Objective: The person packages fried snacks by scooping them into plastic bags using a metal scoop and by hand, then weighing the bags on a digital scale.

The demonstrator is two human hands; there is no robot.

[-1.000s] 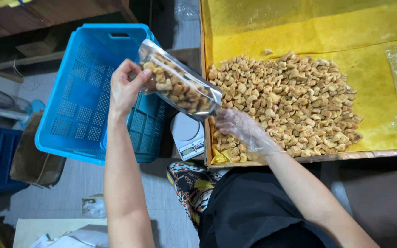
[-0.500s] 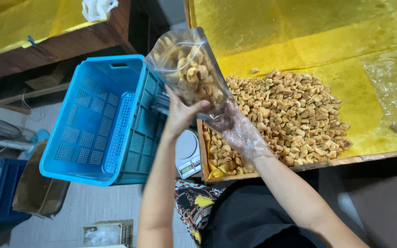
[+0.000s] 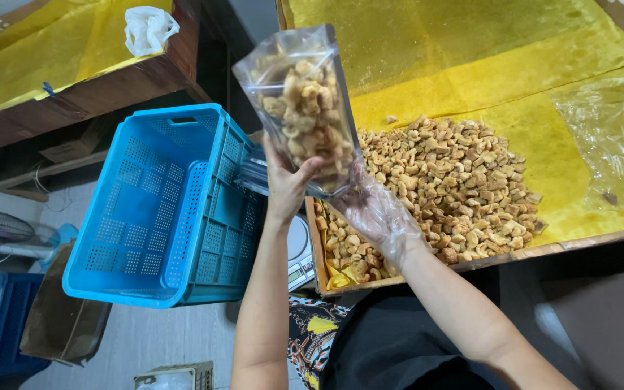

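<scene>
Left hand (image 3: 287,180) grips a clear plastic bag of crunchy golden snack bits (image 3: 305,108), held up high.
Right hand (image 3: 377,213), in a thin see-through glove, holds the bag's bottom over the yellow-covered tabletop (image 3: 471,72). If either hand slips, bits could spill into the blue plastic crate (image 3: 160,209).

Single head camera, looking steeply down, close over tray (image 3: 514,254).
</scene>
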